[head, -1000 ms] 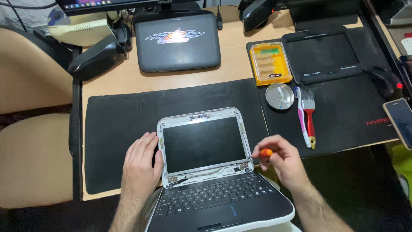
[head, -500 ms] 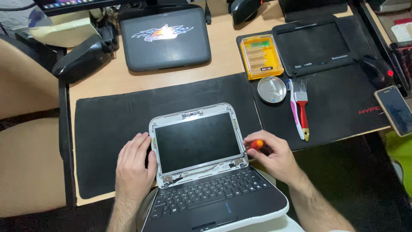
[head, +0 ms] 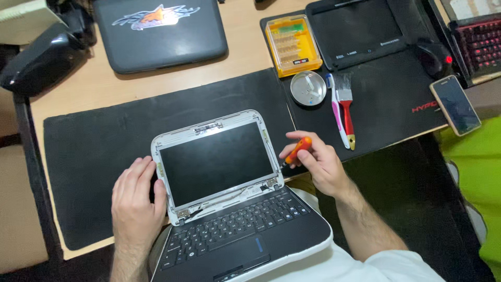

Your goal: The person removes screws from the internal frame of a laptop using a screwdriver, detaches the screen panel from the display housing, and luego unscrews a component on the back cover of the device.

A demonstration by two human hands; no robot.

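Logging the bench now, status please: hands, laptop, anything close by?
Left hand flat against small laptop screen's left edge. Right hand grips orange screwdriver at right bezel. Brushes and metal dish lie beyond.

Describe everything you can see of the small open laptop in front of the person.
The small laptop lies open at the table's near edge, its dark screen laid back on the black mat. The screen's front bezel is off, baring a whitish frame, hinges and thin cables. Its base is black with a white rim, keyboard and touchpad. The left hand rests on the frame's left side; the right hand holds an orange-handled screwdriver at its right edge.
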